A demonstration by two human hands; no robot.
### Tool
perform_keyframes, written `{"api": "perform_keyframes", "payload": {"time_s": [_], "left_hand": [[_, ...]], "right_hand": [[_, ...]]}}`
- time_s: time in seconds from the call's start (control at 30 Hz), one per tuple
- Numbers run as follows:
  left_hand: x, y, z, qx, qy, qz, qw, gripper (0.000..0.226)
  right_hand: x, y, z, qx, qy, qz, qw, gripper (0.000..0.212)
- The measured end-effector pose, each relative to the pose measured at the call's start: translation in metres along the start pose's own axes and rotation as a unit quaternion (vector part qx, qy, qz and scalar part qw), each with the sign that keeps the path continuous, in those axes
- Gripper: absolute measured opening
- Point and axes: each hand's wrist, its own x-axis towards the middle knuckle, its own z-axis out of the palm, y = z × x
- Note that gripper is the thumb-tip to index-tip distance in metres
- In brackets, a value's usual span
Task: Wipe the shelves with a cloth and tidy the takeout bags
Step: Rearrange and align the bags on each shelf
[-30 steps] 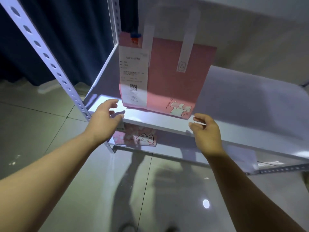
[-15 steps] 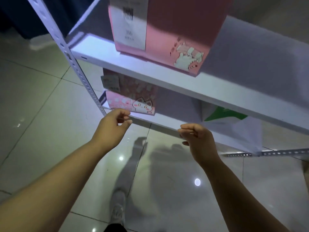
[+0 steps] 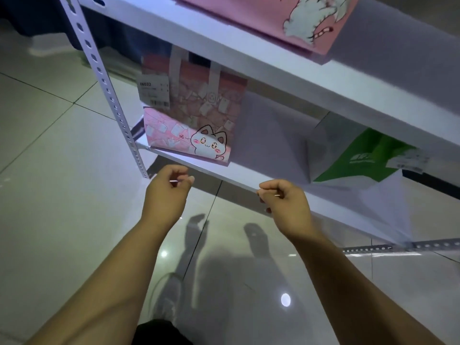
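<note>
Since a second ago the view and both hands have dropped one level: they were at the front lip of the upper shelf [image 3: 249,62] by the plain pink bag [image 3: 239,13], and now sit at the front edge of the lower shelf [image 3: 245,173]. Left hand [image 3: 167,192] and right hand [image 3: 285,204] both have loosely curled fingers and hold nothing; right fingertips are at the shelf lip, contact unclear. No cloth in view, so I read this as bag tidying, with the upper bag probably done and the lower row next. Targets: the cat bag [image 3: 196,125] stands upright at 12 o'clock from the left hand, close to the front edge. The green-and-white bag [image 3: 358,158] is at 2 o'clock from the right hand, slumped, with its white side spilling over the lip. Clearances: the upright post [image 3: 104,85] is at 10 o'clock from the left hand, near the cat bag's left side, so little room to slide left. The upper shelf caps headroom and the cat bag's handles reach nearly to its underside, so pull it forward rather than lift. There is an open stretch of shelf between the bags, and open floor [image 3: 49,170] from 6 to 9 o'clock.
</note>
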Motion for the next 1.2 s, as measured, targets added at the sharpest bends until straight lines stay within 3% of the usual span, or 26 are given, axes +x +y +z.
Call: {"api": "perform_keyframes", "payload": {"time_s": [0.23, 0.37, 0.47, 0.57, 0.67, 0.77, 0.93, 1.07, 1.2], "left_hand": [[0.064, -0.057, 0.028, -0.068, 0.066, 0.015, 0.995, 0.017], [0.102, -0.062, 0.025, -0.031, 0.1, 0.076, 0.992, 0.02], [0.133, -0.062, 0.014, -0.003, 0.157, 0.124, 0.98, 0.033], [0.154, -0.075, 0.009, 0.028, 0.197, 0.097, 0.975, 0.052], [0.169, -0.094, 0.009, 0.063, 0.17, 0.051, 0.982, 0.064], [0.183, -0.104, 0.011, 0.082, 0.127, 0.05, 0.987, 0.064], [0.192, -0.1, 0.02, 0.049, 0.111, 0.069, 0.99, 0.051], [0.19, -0.099, 0.03, 0.028, 0.076, 0.083, 0.993, 0.052], [0.189, -0.093, 0.043, 0.025, 0.042, 0.104, 0.993, 0.038]], "right_hand": [[0.064, 0.054, 0.05, -0.009, 0.023, -0.018, 1.0, 0.015], [0.096, 0.072, 0.074, -0.015, 0.034, -0.046, 0.998, 0.012], [0.116, 0.08, 0.094, -0.008, 0.069, -0.068, 0.995, 0.014], [0.131, 0.081, 0.111, -0.002, 0.093, -0.079, 0.993, 0.032], [0.145, 0.075, 0.123, -0.007, 0.091, -0.049, 0.995, 0.054], [0.155, 0.073, 0.13, -0.031, 0.074, -0.027, 0.996, 0.061], [0.156, 0.078, 0.132, 0.034, 0.055, -0.027, 0.998, 0.032], [0.154, 0.08, 0.12, 0.061, 0.089, -0.013, 0.994, 0.027], [0.15, 0.085, 0.104, 0.043, 0.118, -0.003, 0.992, 0.024]]}}
